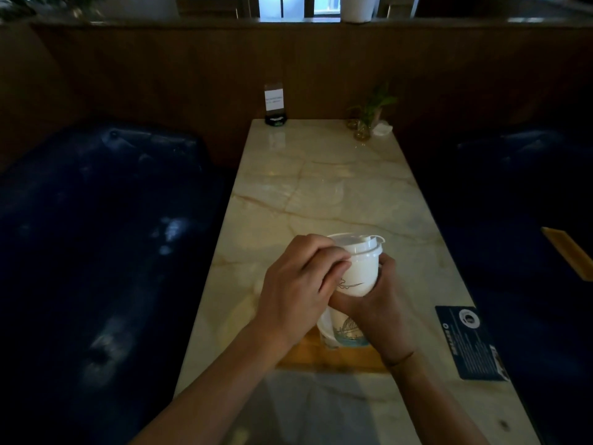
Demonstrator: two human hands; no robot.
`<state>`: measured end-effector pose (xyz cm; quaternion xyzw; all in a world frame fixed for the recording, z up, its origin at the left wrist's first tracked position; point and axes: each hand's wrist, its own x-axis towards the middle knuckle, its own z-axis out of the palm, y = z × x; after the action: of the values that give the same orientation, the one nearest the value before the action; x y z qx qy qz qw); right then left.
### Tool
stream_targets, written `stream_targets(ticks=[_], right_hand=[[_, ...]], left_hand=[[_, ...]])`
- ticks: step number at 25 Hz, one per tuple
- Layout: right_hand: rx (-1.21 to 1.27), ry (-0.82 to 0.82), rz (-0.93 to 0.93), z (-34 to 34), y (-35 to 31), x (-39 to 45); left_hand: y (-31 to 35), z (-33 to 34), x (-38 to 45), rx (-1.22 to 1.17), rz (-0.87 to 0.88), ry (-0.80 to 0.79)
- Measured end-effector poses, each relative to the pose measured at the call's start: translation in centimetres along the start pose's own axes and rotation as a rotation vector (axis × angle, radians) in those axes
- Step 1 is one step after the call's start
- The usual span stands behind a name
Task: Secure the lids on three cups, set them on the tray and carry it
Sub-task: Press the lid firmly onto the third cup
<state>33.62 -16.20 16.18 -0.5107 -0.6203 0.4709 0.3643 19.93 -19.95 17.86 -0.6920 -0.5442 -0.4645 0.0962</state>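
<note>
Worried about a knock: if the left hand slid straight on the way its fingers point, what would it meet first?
The white cup itself; the left hand already pinches its lid rim.

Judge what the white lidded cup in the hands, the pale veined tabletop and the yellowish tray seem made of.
White cup: probably matte paper with a printed line drawing; its lid looks like glossy moulded plastic. Pale veined tabletop: polished marble or imitation, reflective. Yellowish tray: possibly wood; too dim to tell.

Your surface was pale veined marble, with a wooden tray at its near end. At your right edge lay a dark card; the far end carried a sign holder and a small plant.
</note>
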Motion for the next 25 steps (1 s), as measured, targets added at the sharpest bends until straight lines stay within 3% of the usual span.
stream_targets(ticks=[5, 19, 25], right_hand=[[0.053, 0.108, -0.035, -0.4, 0.6, -0.1], [0.351, -0.215, 0.131, -3.1, -1.1, -0.6], [0.237, -0.238, 0.103, -2.5, -0.9, 0.5]], left_hand=[[-0.1, 0.4, 0.2, -0.018, 0.025, 0.031], [-0.4, -0.9, -0.4, -0.214, -0.116, 0.085], [-1.4, -0.7, -0.5, -0.127, -0.06, 0.113]])
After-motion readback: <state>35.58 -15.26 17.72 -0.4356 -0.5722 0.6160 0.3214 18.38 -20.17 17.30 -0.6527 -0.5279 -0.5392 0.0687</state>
